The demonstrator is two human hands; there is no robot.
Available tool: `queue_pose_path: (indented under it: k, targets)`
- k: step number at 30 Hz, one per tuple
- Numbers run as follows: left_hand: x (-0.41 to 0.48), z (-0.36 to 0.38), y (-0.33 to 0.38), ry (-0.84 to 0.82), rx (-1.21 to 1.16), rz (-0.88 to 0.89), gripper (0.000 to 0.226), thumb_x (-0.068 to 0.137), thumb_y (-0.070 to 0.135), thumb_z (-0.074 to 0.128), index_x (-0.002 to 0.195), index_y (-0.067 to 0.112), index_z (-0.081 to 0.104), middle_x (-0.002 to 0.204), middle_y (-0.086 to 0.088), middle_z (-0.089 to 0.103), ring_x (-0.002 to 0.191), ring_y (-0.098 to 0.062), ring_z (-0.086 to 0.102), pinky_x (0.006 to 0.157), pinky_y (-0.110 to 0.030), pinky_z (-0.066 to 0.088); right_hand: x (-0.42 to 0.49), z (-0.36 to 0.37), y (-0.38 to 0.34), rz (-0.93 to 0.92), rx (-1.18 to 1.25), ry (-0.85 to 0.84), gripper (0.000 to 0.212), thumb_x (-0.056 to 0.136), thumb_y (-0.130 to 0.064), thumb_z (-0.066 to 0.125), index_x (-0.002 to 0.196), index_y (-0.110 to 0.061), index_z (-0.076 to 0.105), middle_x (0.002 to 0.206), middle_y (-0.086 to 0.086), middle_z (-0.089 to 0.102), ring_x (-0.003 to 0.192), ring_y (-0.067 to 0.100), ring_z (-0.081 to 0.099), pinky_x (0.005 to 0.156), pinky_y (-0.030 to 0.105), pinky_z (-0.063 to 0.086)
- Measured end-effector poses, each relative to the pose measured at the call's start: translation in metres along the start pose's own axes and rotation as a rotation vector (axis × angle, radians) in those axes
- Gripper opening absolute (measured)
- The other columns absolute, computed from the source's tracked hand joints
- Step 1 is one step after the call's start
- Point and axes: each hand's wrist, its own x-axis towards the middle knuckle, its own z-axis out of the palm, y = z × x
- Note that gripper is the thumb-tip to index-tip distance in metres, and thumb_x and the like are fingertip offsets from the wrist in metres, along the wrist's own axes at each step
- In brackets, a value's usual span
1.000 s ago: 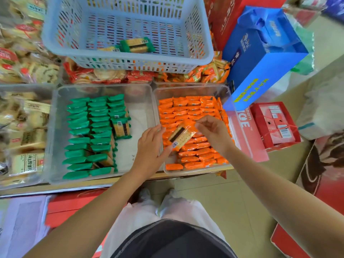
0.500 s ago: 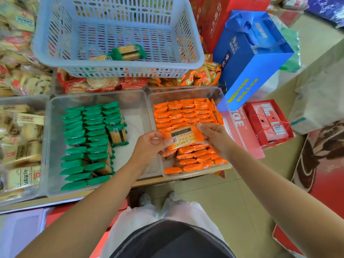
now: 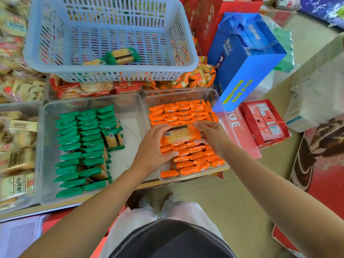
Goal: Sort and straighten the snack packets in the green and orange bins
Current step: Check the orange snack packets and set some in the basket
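Two clear bins stand side by side on the shelf. The left bin [image 3: 43,146] holds rows of green snack packets [image 3: 80,146], one of them lying flat with its label up [image 3: 113,139]. The right bin [image 3: 214,95] is packed with orange snack packets [image 3: 182,110]. Over the orange rows, my left hand [image 3: 150,149] and my right hand [image 3: 210,135] hold one orange packet [image 3: 181,135] flat by its two ends, barcode side up, low on the stack.
A pale blue slotted basket [image 3: 46,58] sits behind the bins with a green packet [image 3: 122,55] and another packet inside. Red and orange snacks lie beneath it. A blue gift bag [image 3: 245,58] leans at the right; red boxes [image 3: 264,121] stand on the floor.
The orange packet went from tilted in my right hand to flat between both hands, and it has come down onto the orange rows. My view has dropped closer to the bins.
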Motion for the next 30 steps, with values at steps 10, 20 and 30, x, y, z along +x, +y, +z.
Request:
queue_pose_path:
  k: [10,20,30]
  targets:
    - [0.010,-0.011,0.004,-0.008,-0.551,-0.339,0.025,0.091,0.041,0.059,0.108,0.022,0.062,0.102,-0.004,0.072,0.077,-0.020,0.073,0.069,-0.023,0.054,-0.001,-0.010,-0.007,-0.035,-0.027,-0.093,0.008,0.087,-0.013,0.069,0.079,-0.016,0.068,0.064,-0.010,0.061,0.060,0.004,0.054,0.058,0.018,0.046]
    - [0.009,-0.012,0.003,0.011,-0.549,-0.291,0.022,0.085,0.034,0.074,0.096,0.022,0.059,0.103,0.000,0.071,0.090,-0.016,0.070,0.070,-0.022,0.052,0.003,-0.004,-0.009,0.137,0.028,-0.064,0.019,0.084,-0.035,0.070,0.084,-0.018,0.061,0.076,0.001,0.062,0.066,0.011,0.060,0.059,0.022,0.051]
    - [-0.009,-0.013,-0.010,-0.005,0.138,0.040,0.049,0.080,0.011,0.073,0.123,0.025,0.053,0.144,-0.001,0.046,0.133,-0.019,0.041,0.106,-0.040,0.038,0.004,0.001,-0.009,0.063,-0.175,-0.204,0.027,0.085,-0.002,0.070,0.105,-0.017,0.061,0.103,0.012,0.070,0.089,0.024,0.071,0.075,0.030,0.059]
